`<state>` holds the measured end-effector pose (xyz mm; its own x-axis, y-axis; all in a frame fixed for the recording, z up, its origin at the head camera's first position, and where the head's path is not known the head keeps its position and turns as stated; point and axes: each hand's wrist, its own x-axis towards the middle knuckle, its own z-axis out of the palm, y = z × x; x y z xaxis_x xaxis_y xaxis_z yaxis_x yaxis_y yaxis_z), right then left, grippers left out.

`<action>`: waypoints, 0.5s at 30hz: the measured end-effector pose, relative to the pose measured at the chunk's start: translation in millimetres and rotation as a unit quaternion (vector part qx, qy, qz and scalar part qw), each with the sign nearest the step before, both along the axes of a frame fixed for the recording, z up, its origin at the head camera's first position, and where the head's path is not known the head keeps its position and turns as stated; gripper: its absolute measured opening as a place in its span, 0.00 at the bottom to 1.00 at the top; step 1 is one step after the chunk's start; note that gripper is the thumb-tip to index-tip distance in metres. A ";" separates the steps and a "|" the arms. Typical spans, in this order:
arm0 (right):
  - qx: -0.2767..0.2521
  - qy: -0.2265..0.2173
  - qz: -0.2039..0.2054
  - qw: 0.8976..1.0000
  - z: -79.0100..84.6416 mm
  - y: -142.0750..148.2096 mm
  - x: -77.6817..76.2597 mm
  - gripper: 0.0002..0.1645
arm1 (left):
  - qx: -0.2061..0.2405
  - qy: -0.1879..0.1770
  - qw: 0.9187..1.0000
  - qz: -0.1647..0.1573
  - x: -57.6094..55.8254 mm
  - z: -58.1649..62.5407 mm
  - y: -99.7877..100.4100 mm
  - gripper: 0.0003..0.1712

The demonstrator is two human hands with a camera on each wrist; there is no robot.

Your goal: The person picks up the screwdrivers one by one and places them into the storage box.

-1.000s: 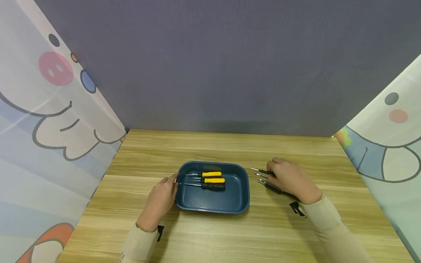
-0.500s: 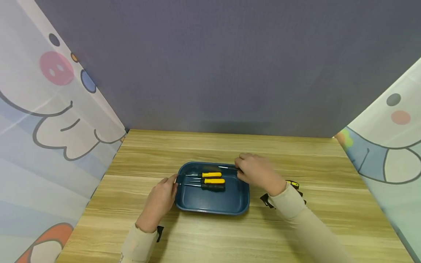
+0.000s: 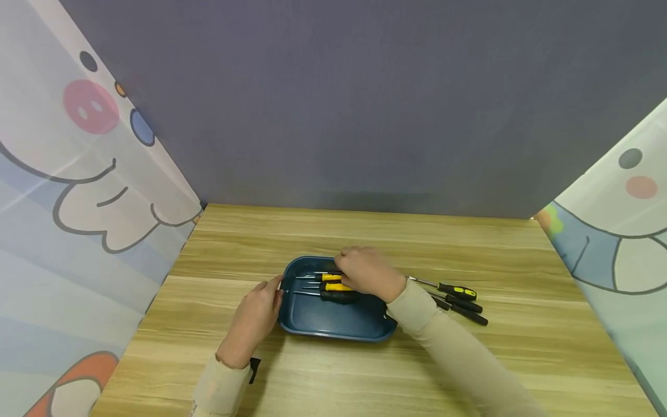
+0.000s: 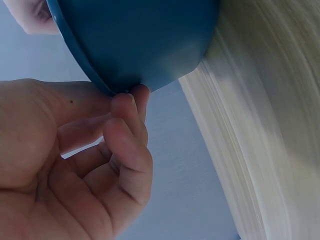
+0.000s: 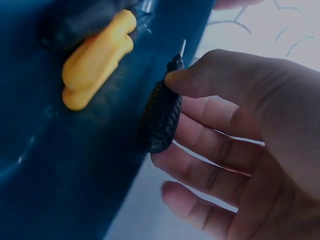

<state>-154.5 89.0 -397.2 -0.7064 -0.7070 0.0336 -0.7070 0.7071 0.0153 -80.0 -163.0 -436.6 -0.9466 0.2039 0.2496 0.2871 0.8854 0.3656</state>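
A dark blue tray [image 3: 333, 327] sits on the wooden table. My left hand [image 3: 252, 318] pinches its left rim; in the left wrist view the thumb and forefinger [image 4: 127, 107] meet at the edge. Over the tray's back part, my right hand [image 3: 369, 273] holds a small screwdriver by its black ribbed handle [image 5: 162, 112], thumb on one side and fingers on the other. Inside the tray lie two screwdrivers with yellow handles [image 5: 95, 60] and one with a black handle [image 3: 339, 297], shafts pointing left. The right hand partly covers the yellow ones in the head view.
Right of the tray, several more screwdrivers lie on the table, among them a black and yellow one [image 3: 457, 291] and a black-handled one [image 3: 469, 314]. A grey panel [image 3: 354, 116] stands along the table's back edge, with printed cloths at both sides.
My right hand has come left from the screwdrivers on the table to above the tray, bringing a black-handled screwdriver with it. The left hand stays at the rim.
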 end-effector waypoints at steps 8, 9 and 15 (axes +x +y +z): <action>0.020 -0.022 -0.004 1.000 -9.3 -16.4 -0.2 0.09 | -0.004 0.000 1.000 -0.002 -0.3 0.7 -0.2 0.17; 0.018 -0.023 -0.004 1.000 -10.5 -17.4 0.0 0.08 | -0.003 -0.001 1.000 -0.002 -0.5 0.4 0.1 0.17; 0.015 -0.013 -0.005 1.000 -15.9 -19.6 1.6 0.07 | -0.003 -0.006 1.000 -0.003 -0.4 0.5 -0.1 0.17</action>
